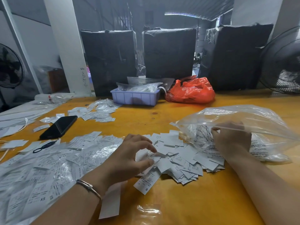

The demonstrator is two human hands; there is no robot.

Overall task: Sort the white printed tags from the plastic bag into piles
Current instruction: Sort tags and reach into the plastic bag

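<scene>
White pillar (pixel 68 46), orange table (pixel 186 200)

Garment-trade packing workshop or warehouse. Yellow worktable (pixel 186 200) strewn with white printed size tags (pixel 177 158) marked XS, S, XL. 3 large bales wrapped in black plastic (pixel 108 60) upright along the table's far edge. Lilac plastic tray (pixel 134 98) of bagged tags beside a red plastic bag (pixel 191 91). Standing fans (pixel 282 62) at both sides. Bare pillars (pixel 68 46), dim storage hall behind.
</scene>
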